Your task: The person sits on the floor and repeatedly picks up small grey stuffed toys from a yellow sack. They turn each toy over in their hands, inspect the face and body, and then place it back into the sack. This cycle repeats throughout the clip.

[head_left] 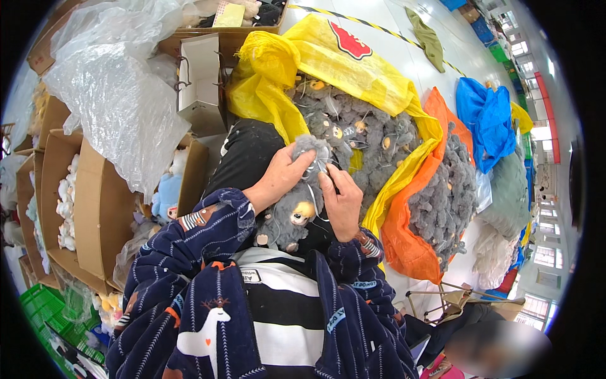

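My left hand (278,180) is closed round a tuft of grey fluffy plush (308,146), thumb pressed on its top. Against the same plush, the fingertips of my right hand (343,203) are pinched together around a thin white thread, which trails down below them. Just beneath, a grey plush toy (284,221) with a yellowish face and small feet rests on my lap. Whether the held tuft belongs to that toy, I cannot tell. In front of my knees, a big yellow woven sack (391,95) gapes around several similar grey plush toys (379,136).
An orange sack (410,252) of grey plush stands at the right, with a blue bag (486,120) beyond. Cardboard boxes (101,208) of plush toys and clear plastic sheeting (113,82) fill the left. Another person (435,338) sits at the lower right.
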Action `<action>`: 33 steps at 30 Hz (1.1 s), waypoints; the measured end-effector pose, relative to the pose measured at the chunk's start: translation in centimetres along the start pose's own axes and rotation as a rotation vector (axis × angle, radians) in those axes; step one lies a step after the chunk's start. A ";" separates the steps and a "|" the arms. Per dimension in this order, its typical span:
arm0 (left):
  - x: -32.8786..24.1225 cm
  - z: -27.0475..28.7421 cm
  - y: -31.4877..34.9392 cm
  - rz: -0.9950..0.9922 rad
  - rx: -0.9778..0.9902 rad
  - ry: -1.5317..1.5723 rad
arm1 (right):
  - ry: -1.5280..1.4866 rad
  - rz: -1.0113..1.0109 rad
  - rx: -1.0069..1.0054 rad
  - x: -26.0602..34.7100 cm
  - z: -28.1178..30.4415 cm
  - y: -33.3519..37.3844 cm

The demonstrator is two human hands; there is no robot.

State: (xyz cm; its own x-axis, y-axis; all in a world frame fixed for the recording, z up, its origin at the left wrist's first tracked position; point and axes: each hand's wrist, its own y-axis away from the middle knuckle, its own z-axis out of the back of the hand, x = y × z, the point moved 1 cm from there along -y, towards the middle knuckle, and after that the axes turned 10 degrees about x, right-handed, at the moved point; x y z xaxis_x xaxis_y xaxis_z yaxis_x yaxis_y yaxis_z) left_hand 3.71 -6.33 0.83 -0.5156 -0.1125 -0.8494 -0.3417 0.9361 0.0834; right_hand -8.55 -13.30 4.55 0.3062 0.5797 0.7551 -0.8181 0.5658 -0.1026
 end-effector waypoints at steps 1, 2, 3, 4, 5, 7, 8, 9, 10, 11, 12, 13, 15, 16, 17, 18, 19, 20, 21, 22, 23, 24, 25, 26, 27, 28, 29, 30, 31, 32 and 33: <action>0.0 0.1 0.0 -0.002 -0.002 -0.005 | 0.007 -0.003 0.004 0.0 0.0 0.0; 0.1 0.1 0.0 -0.002 -0.003 -0.009 | 0.015 -0.008 0.009 0.0 0.0 0.0; 0.1 0.1 0.0 -0.002 -0.004 -0.012 | 0.023 -0.013 0.013 0.0 0.0 0.0; 0.1 0.1 0.0 -0.005 -0.002 -0.002 | 0.026 0.004 0.002 0.0 0.0 -0.1; 0.1 0.0 0.0 -0.009 0.000 0.008 | 0.030 0.022 -0.010 -0.1 -0.1 -0.1; 0.0 0.0 0.0 -0.014 0.004 0.009 | 0.037 0.038 -0.023 -0.2 -0.2 -0.2; 0.0 0.0 0.0 -0.015 0.006 -0.002 | 0.038 0.038 -0.024 -0.2 -0.2 -0.2; 0.0 0.0 0.1 -0.016 0.007 -0.013 | 0.040 0.037 -0.026 -0.2 -0.3 -0.2; 0.1 0.0 0.0 -0.014 0.005 -0.018 | 0.042 0.035 -0.024 -0.2 -0.3 -0.2; 0.2 0.1 0.0 -0.012 0.003 -0.022 | 0.045 0.033 -0.023 -0.1 -0.3 -0.3; 0.3 0.2 0.0 -0.009 0.001 -0.027 | 0.047 0.032 -0.021 -0.1 -0.3 -0.3; 0.4 0.3 0.0 -0.007 -0.001 -0.033 | 0.053 0.022 -0.011 -0.1 -0.3 -0.4; 0.2 0.2 0.0 -0.003 0.000 -0.040 | 0.073 0.001 0.006 -0.3 -0.2 -0.4; 0.1 0.1 0.1 0.000 0.005 -0.028 | -0.102 -0.096 -0.014 -0.6 -0.3 -0.4; 0.0 0.0 0.1 0.003 0.010 -0.016 | -0.277 -0.192 -0.034 -1.0 -0.4 -0.4; -0.1 -0.2 0.2 0.005 0.015 -0.004 | -0.452 -0.289 -0.055 -1.3 -0.5 -0.4; -0.3 -0.3 0.2 0.001 0.027 -0.002 | -0.624 -0.293 -0.077 -1.1 -0.3 -0.5; -0.4 -0.3 0.2 -0.001 0.032 -0.004 | -0.803 -0.297 -0.095 -0.8 -0.2 -0.6; -0.4 -0.3 0.3 -0.003 0.038 -0.007 | -0.983 -0.301 -0.114 -0.8 -0.3 -0.8; -0.3 -0.2 0.3 0.017 0.042 0.011 | -0.867 -0.283 -0.150 -0.7 -0.9 -1.2; -0.3 -0.2 0.4 0.037 0.052 0.032 | -0.740 -0.262 -0.110 -0.8 -1.1 -1.4; -0.4 -0.2 0.5 0.057 0.061 0.052 | -0.613 -0.240 -0.071 -1.1 -1.3 -1.6; -0.5 -0.2 0.7 0.118 0.062 0.005 | -0.488 -0.217 -0.031 -1.5 -1.6 -1.6; -0.6 0.0 1.0 0.176 0.070 -0.038 | -0.469 -0.255 -0.030 -2.2 -1.7 -1.5; -0.7 0.1 1.3 0.235 0.078 -0.082 | -0.506 -0.298 -0.039 -2.8 -1.5 -1.3; -0.5 0.2 1.7 0.217 0.096 -0.131 | -0.543 -0.341 -0.048 -3.3 -1.1 -0.9; -0.1 0.4 2.3 0.197 0.104 -0.183 | -0.585 -0.380 -0.051 -3.3 -1.0 -0.7; 0.2 0.6 2.7 0.177 0.114 -0.234 | -0.628 -0.361 -0.040 -3.0 -0.7 -0.4; 0.4 0.8 2.8 0.173 0.096 -0.246 | -0.630 -0.377 -0.026 -2.5 -0.5 -0.2; 0.5 0.7 2.9 0.169 0.082 -0.255 | -0.629 -0.394 -0.014 -2.1 -0.3 0.1; 0.5 0.7 2.9 0.165 0.067 -0.264 | -0.627 -0.411 -0.002 -1.9 -0.2 0.5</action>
State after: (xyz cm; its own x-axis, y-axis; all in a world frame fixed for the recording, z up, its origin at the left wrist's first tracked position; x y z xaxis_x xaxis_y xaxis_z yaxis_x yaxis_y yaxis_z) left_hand 2.97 -3.41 0.27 -0.3355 0.1250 -0.9337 -0.2130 0.9554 0.2044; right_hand -9.44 -14.05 2.97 0.2517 -0.1216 0.9601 -0.6965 0.6661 0.2670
